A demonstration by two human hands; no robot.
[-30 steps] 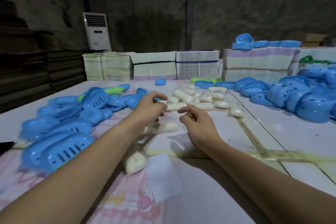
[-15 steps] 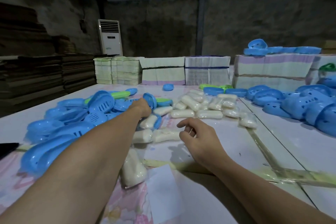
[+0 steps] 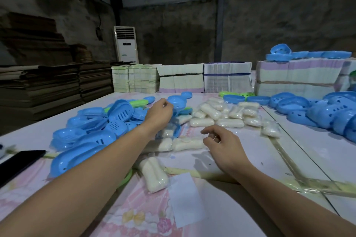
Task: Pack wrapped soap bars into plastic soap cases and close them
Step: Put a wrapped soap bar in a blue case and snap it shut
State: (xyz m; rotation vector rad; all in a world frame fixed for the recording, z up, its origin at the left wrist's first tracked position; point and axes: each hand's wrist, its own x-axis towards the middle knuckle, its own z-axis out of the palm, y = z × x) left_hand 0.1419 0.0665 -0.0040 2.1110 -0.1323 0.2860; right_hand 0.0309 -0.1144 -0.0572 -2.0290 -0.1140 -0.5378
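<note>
Two hands: both reach over a table (image 3: 240,215) with a flowered cover; the rest runs from biggest to smallest.
Cardboard stacks (image 3: 48,90): far beyond the left hand, dark flat sheets piled off the table's left side.
Paper bundles (image 3: 227,77): well beyond both hands, a row of white blocks along the table's far edge, with a few blue cases on top of the right-most one.
Cooler (image 3: 126,44): a white upright unit by the wall, behind the bundles.
Left case heap (image 3: 92,131): blue slotted case halves piled just left of the left forearm, a green one among them.
Right case heap (image 3: 327,113): blue halves well to the right of the right hand.
Soap pile (image 3: 221,115): white wrapped bars just beyond the right hand, between the two heaps.
Left hand (image 3: 159,114): fingers curled, holding a blue case (image 3: 169,131); it hangs below the palm with something wrapped showing in it, though blur hides the detail.
Right hand (image 3: 221,143): holds nothing, fingers loosely bent, hovering just right of two wrapped bars (image 3: 185,143) lying flat.
Near bar (image 3: 154,174): one wrapped soap between the forearms, closer to the body.
White slip (image 3: 185,200): paper lying flat beside that bar.
Dark slab (image 3: 17,163): left of the left forearm, at the table's edge.
</note>
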